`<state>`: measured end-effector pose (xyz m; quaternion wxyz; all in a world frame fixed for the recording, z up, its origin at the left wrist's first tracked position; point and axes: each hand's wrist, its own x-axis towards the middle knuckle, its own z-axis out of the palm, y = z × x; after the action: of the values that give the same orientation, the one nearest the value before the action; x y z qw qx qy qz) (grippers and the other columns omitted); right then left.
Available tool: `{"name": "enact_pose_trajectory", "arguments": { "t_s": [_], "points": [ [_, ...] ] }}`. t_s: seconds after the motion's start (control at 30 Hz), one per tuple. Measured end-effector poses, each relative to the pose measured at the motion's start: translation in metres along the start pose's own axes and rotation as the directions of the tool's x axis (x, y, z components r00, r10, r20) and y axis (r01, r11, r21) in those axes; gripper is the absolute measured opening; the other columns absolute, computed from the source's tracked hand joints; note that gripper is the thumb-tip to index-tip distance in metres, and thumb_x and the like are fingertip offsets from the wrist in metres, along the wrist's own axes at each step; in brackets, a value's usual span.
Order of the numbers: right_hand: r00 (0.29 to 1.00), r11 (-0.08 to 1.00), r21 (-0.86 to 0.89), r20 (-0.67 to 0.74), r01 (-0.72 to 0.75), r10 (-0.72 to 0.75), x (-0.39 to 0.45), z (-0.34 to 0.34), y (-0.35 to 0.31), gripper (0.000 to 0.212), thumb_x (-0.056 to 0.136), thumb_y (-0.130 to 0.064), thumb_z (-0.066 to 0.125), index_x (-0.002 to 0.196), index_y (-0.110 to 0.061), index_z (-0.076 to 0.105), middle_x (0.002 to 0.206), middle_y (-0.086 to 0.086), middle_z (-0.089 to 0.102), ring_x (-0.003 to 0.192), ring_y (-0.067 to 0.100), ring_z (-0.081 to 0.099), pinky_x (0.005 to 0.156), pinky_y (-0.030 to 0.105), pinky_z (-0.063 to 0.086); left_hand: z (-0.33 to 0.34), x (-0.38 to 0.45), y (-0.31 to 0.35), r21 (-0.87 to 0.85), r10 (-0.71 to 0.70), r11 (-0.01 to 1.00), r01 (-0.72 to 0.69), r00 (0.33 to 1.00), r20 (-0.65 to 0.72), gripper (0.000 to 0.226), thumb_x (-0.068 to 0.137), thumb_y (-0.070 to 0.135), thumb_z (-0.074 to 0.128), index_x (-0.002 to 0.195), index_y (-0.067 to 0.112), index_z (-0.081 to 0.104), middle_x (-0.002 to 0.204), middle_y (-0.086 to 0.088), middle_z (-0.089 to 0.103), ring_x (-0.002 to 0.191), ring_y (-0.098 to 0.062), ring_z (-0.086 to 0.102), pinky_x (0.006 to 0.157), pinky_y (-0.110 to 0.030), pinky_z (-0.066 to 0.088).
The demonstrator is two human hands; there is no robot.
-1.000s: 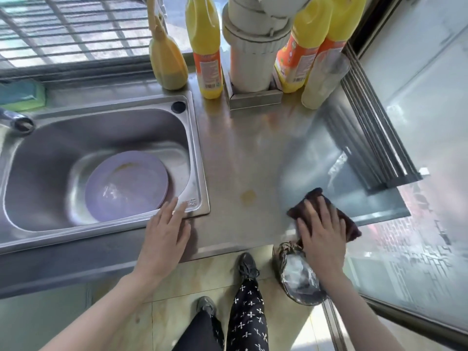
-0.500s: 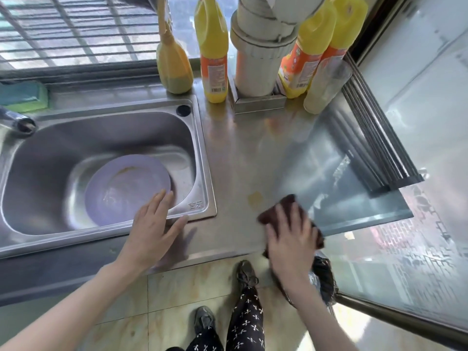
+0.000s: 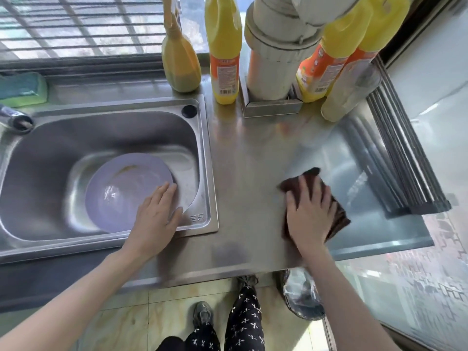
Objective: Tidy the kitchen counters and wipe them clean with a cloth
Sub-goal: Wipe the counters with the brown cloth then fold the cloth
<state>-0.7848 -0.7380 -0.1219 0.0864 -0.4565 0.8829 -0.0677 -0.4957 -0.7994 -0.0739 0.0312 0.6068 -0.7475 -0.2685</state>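
Cloth (image 3: 336,214) flat on counter (image 3: 253,153) beneath spread right hand (image 3: 310,216).

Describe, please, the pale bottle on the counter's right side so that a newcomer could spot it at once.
Start at the wide grey pipe rising from the back of the steel counter. Just right of it lean two yellow bottles with orange labels, and in front of them, beside the dark ribbed drying rack, stands the pale bottle. Alone among the bottles, it is translucent, whitish and shows no label.
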Motion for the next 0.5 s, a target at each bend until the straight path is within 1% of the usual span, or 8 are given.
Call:
{"name": "enact_pose_trajectory", "arguments": {
  "t_s": [0.07, 0.1, 0.17, 0.2, 0.27, 0.33, 0.4, 0.5],
  "points": [
    [0.978, 0.973, 0.1, -0.017, -0.206, 0.209, 0.01, 0.004, -0.025, 0.052, 0.096, -0.043, 0.034, 0.144, -0.025, 0.03, 0.155, 0.009, 0.019, 0.141, 0.037, 0.014, 0.112, 0.057, 0.014, -0.001, 0.007, 0.002, -0.029, -0.027, 0.999, 0.027, 1.0, -0.005, 0.05, 0.094, 0.021, 0.041, 0.141, 0.011, 0.028, 0.152, -0.008, 0.024, 0.141, -0.025, 0.018, 0.113, -0.038, 0.015],
    [0.98, 0.974, 0.114, -0.018, -0.195, 0.199, 0.003, 0.007, -0.043, 0.051, 0.096, -0.042, 0.035, 0.144, -0.024, 0.032, 0.155, 0.01, 0.021, 0.141, 0.038, 0.016, 0.112, 0.057, 0.015, 0.0, 0.01, 0.003, -0.038, -0.039, 0.999, 0.038, 0.999, -0.006, 0.048, 0.095, 0.02, 0.04, 0.141, 0.011, 0.028, 0.152, -0.007, 0.025, 0.141, -0.025, 0.019, 0.113, -0.038, 0.015],
    [0.996, 0.994, 0.08, -0.045, 0.077, -0.073, -0.028, 0.017, -0.072, 0.05, 0.093, -0.043, 0.035, 0.14, -0.027, 0.038, 0.151, 0.008, 0.032, 0.137, 0.037, 0.027, 0.109, 0.055, 0.023, 0.003, 0.016, 0.004, -0.045, -0.058, 0.997, 0.058, 0.998, 0.001, 0.046, 0.095, 0.019, 0.039, 0.14, 0.012, 0.03, 0.151, -0.008, 0.027, 0.14, -0.025, 0.022, 0.113, -0.038, 0.017],
    [0.963, 0.962, 0.044, -0.023, 0.27, -0.269, -0.045, 0.021, -0.076, 0.049, 0.091, -0.045, 0.035, 0.138, -0.03, 0.041, 0.149, 0.005, 0.037, 0.136, 0.035, 0.032, 0.108, 0.052, 0.024, 0.006, 0.019, 0.004, -0.048, -0.069, 0.996, 0.069, 0.998, 0.012, 0.046, 0.095, 0.019, 0.039, 0.14, 0.013, 0.032, 0.15, -0.008, 0.028, 0.139, -0.026, 0.024, 0.112, -0.039, 0.019],
    [0.822, 0.824, 0.009, 0.06, 0.567, -0.566, -0.045, 0.018, -0.062, 0.048, 0.09, -0.049, 0.034, 0.136, -0.036, 0.042, 0.147, -0.001, 0.04, 0.135, 0.027, 0.033, 0.107, 0.045, 0.021, 0.011, 0.026, 0.005, -0.067, -0.091, 0.993, 0.093, 0.995, 0.034, 0.045, 0.094, 0.021, 0.042, 0.139, 0.016, 0.034, 0.148, -0.01, 0.032, 0.135, -0.029, 0.029, 0.11, -0.041, 0.023],
    [0.753, 0.752, -0.044, 0.073, 0.657, -0.654, -0.003, 0.014, -0.04, 0.049, 0.089, -0.052, 0.034, 0.135, -0.039, 0.041, 0.147, -0.004, 0.039, 0.135, 0.026, 0.034, 0.107, 0.043, 0.02, 0.012, 0.034, 0.008, -0.107, -0.096, 0.99, 0.097, 0.995, 0.021, 0.044, 0.093, 0.024, 0.044, 0.137, 0.02, 0.038, 0.145, -0.01, 0.038, 0.132, -0.03, 0.035, 0.109, -0.042, 0.027],
    [0.849, 0.844, -0.098, 0.018, 0.528, -0.529, 0.049, 0.011, -0.032, 0.049, 0.089, -0.05, 0.038, 0.135, -0.037, 0.042, 0.148, 0.0, 0.039, 0.135, 0.03, 0.036, 0.107, 0.047, 0.023, 0.012, 0.041, 0.014, -0.153, -0.086, 0.985, 0.084, 0.996, -0.005, 0.043, 0.093, 0.027, 0.044, 0.135, 0.023, 0.041, 0.14, -0.009, 0.044, 0.128, -0.027, 0.041, 0.107, -0.04, 0.031],
    [0.991, 0.99, 0.07, -0.056, 0.125, -0.121, 0.094, 0.009, -0.061, 0.048, 0.093, -0.043, 0.038, 0.138, -0.027, 0.041, 0.15, 0.008, 0.034, 0.137, 0.037, 0.029, 0.11, 0.054, 0.023, 0.013, 0.043, 0.025, -0.225, -0.097, 0.97, 0.096, 0.995, 0.006, 0.045, 0.09, 0.036, 0.047, 0.134, 0.027, 0.041, 0.137, -0.006, 0.048, 0.127, -0.022, 0.043, 0.103, -0.033, 0.032]
  ]
}}
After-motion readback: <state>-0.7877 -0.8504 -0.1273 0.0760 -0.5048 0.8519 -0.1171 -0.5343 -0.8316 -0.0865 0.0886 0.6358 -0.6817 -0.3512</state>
